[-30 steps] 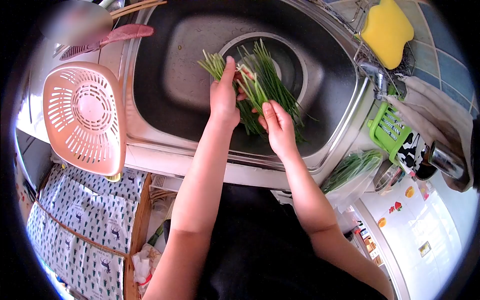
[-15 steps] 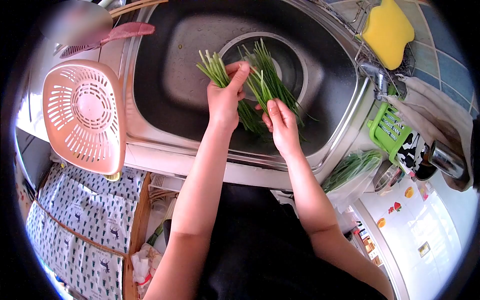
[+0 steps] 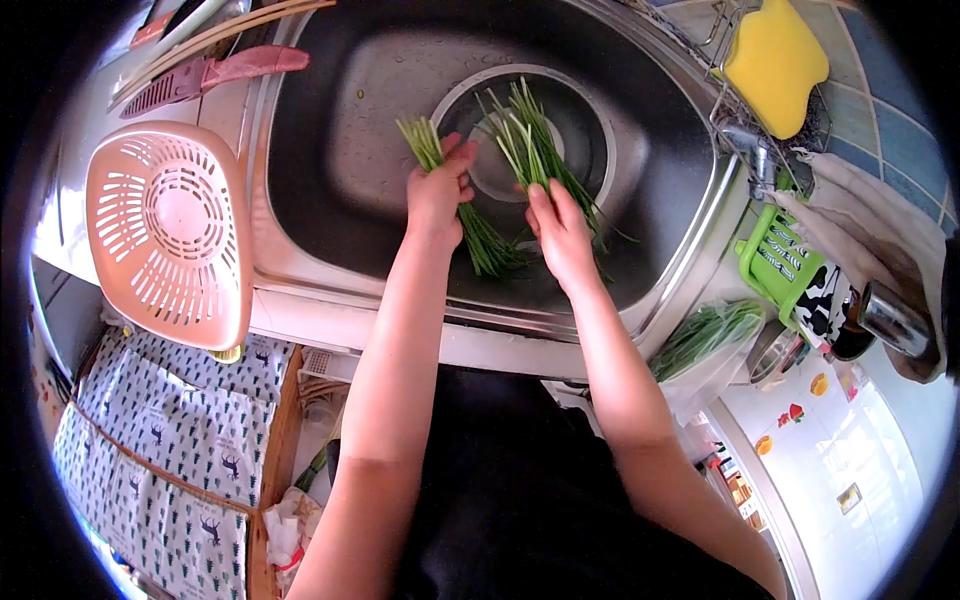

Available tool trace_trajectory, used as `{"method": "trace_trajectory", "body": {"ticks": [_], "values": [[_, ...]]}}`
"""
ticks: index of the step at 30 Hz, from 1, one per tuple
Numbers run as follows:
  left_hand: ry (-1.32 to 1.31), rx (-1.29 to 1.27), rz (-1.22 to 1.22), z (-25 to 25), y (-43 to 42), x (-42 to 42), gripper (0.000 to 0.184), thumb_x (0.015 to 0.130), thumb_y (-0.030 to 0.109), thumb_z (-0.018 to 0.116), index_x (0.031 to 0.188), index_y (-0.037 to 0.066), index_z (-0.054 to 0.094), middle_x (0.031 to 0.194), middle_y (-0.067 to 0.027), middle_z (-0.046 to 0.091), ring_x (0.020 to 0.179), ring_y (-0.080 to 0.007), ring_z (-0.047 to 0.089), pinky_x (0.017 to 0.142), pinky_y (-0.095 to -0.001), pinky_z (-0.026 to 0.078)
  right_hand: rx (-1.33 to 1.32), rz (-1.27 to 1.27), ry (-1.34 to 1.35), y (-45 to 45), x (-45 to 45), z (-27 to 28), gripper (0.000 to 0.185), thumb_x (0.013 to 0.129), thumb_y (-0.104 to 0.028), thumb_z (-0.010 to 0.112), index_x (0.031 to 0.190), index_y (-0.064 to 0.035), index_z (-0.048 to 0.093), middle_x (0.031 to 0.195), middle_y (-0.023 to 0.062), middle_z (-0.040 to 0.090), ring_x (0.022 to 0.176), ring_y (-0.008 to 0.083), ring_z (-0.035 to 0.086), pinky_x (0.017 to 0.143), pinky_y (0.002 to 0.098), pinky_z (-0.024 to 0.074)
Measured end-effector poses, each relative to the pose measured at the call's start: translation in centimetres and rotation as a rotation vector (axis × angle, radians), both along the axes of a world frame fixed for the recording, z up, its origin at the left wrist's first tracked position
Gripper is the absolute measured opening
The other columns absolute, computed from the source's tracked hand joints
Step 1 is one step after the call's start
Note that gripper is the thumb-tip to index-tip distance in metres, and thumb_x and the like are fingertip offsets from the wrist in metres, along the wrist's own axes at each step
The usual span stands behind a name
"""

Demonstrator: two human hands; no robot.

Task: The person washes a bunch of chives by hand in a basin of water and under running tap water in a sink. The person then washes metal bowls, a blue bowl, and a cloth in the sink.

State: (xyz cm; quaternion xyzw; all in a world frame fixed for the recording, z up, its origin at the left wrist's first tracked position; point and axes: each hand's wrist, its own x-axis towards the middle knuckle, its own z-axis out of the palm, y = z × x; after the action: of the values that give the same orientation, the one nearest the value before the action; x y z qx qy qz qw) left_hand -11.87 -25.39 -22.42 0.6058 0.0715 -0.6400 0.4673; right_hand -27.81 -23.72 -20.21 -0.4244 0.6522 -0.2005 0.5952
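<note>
Over the sink (image 3: 330, 180), my left hand (image 3: 436, 200) is closed around a bunch of garlic chives (image 3: 488, 245). Their pale cut ends stick out above the fingers, and the green leaves hang down toward me. To its right, my right hand (image 3: 562, 235) pinches the near part of a second bunch of garlic chives (image 3: 535, 140), thumb on top. Some strands of this second bunch extend past the hand over the sink floor, in front of the round drain (image 3: 600, 130). The fingertips of my right hand are partly hidden under the leaves.
A pink colander (image 3: 165, 235) stands on the counter at left. Behind it lie a pink-handled knife (image 3: 225, 75) and chopsticks (image 3: 215, 42). At right are a yellow sponge (image 3: 775, 65), a green basket (image 3: 775, 255) and a plastic bag of chives (image 3: 710, 340).
My hands have moved apart: the left went slightly left and down with its bunch, its fingers less curled. My right hand has shifted slightly up, still at the right bunch.
</note>
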Motion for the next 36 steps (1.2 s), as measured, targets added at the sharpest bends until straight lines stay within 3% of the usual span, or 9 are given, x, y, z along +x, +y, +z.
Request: {"method": "trace_trajectory", "body": {"ticks": [1,4,5,8,14,18,22,30,36], "values": [[0.026,0.012,0.013,-0.3,0.2,-0.4,0.035,0.085,0.000,0.058,0.120,0.001,0.054,0.103,-0.0063,0.063,0.066,-0.0080,0.043,0.052,-0.0219,0.036,-0.072,0.074,0.107,-0.2,-0.2,-2.5,0.027,0.098,-0.027,0.049,0.104,-0.0022,0.057,0.068,0.0013,0.046,0.063,0.0113,0.043,0.055,0.0253,0.0349],[0.008,0.063,0.060,-1.5,0.2,-1.3,0.036,0.085,-0.003,0.054,0.120,0.000,0.053,0.105,-0.0081,0.062,0.066,-0.0089,0.044,0.053,-0.0237,0.038,-0.013,0.319,0.306,-2.3,0.5,-4.3,0.039,0.095,-0.029,0.053,0.117,0.0034,0.050,0.102,0.0290,0.060,0.099,0.0427,0.059,0.080,0.0443,0.0455],[-0.015,0.074,0.087,-2.0,0.1,-1.6,0.029,0.085,-0.004,0.054,0.114,-0.001,0.055,0.099,-0.0071,0.062,0.066,-0.0102,0.045,0.053,-0.0253,0.040,0.009,0.381,0.303,-2.9,1.0,-4.5,0.037,0.093,-0.025,0.054,0.119,0.0022,0.049,0.100,0.0302,0.060,0.095,0.0446,0.058,0.079,0.0473,0.0459],[-0.076,0.131,0.081,-2.5,-0.2,-1.9,0.026,0.083,-0.001,0.053,0.108,0.001,0.053,0.086,-0.0028,0.057,0.065,-0.0098,0.048,0.055,-0.0255,0.040,-0.376,0.473,0.247,-2.5,1.6,-9.3,0.036,0.091,-0.026,0.057,0.115,0.0005,0.052,0.093,0.0266,0.063,0.086,0.0436,0.061,0.073,0.0491,0.0483],[-0.135,0.285,-0.017,-3.7,-0.8,-2.2,0.011,0.085,0.001,0.055,0.095,0.004,0.055,0.079,-0.0041,0.056,0.065,-0.0150,0.052,0.054,-0.0298,0.040,-0.321,0.660,0.729,-4.7,2.1,-10.2,0.023,0.084,-0.019,0.058,0.100,-0.0034,0.052,0.085,0.0220,0.065,0.081,0.0383,0.064,0.066,0.0490,0.0520],[-0.139,0.156,0.063,-5.6,-0.3,-2.9,0.010,0.084,0.002,0.055,0.093,0.004,0.055,0.080,-0.0050,0.057,0.066,-0.0168,0.053,0.056,-0.0326,0.041,-0.337,0.365,0.860,-4.9,1.4,-10.5,0.032,0.080,-0.019,0.064,0.105,-0.0037,0.051,0.102,0.0209,0.059,0.095,0.0383,0.060,0.076,0.0479,0.0496],[-0.091,0.192,-0.001,-5.9,-0.2,-2.9,0.011,0.085,0.002,0.056,0.095,0.004,0.055,0.083,-0.0061,0.058,0.070,-0.0174,0.054,0.058,-0.0335,0.042,-0.414,0.840,0.727,-3.7,0.4,-9.8,0.038,0.079,-0.019,0.065,0.111,-0.0041,0.051,0.108,0.0190,0.056,0.100,0.0384,0.056,0.080,0.0456,0.0493],[-0.149,0.271,-0.030,-6.5,0.0,-3.3,0.022,0.085,0.007,0.057,0.107,0.003,0.058,0.098,-0.0094,0.061,0.089,-0.0231,0.056,0.076,-0.0412,0.045,-0.285,0.487,0.897,-3.6,0.3,-11.1,0.045,0.076,-0.012,0.065,0.114,0.0008,0.046,0.111,0.0214,0.054,0.098,0.0359,0.059,0.077,0.0426,0.0528],[0.107,0.165,-0.036,-6.6,0.2,-3.1,0.029,0.088,0.010,0.054,0.116,0.006,0.060,0.114,-0.0093,0.060,0.105,-0.0225,0.054,0.089,-0.0404,0.044,-0.215,0.520,0.441,-3.0,0.7,-8.9,0.054,0.088,-0.023,0.058,0.128,0.0077,0.039,0.124,0.0276,0.049,0.117,0.0412,0.047,0.097,0.0431,0.0406]]}}
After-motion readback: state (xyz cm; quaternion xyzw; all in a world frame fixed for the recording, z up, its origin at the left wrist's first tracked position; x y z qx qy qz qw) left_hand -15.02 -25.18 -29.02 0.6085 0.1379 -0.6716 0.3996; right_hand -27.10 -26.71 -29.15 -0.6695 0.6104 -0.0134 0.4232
